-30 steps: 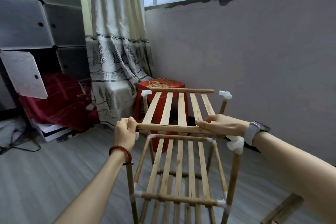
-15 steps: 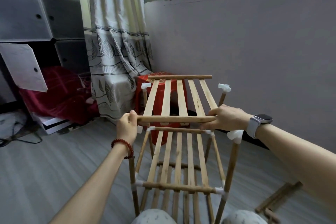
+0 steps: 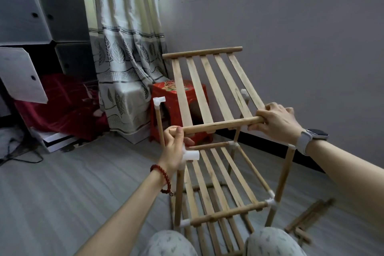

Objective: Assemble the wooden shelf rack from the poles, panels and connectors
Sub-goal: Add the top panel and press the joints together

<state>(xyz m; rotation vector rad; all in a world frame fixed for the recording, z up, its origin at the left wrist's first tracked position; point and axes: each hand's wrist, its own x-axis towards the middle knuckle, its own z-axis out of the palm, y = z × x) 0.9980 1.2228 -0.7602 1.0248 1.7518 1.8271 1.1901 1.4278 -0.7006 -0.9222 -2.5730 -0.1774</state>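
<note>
Above the half-built pale wooden rack frame [image 3: 226, 183], a slatted wooden shelf panel [image 3: 209, 89] tilts upward, its near rail gripped by curled left hand [image 3: 176, 147] and right hand [image 3: 276, 123], likely to line it up with the white plastic corner connectors [image 3: 192, 155].

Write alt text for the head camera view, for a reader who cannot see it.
Two bare hands hold a slatted wooden panel by its near rail, tilted up above a partly built rack: left hand at one end, right hand at the other. White connectors cap the rack's poles; a red stool stands behind.
</note>
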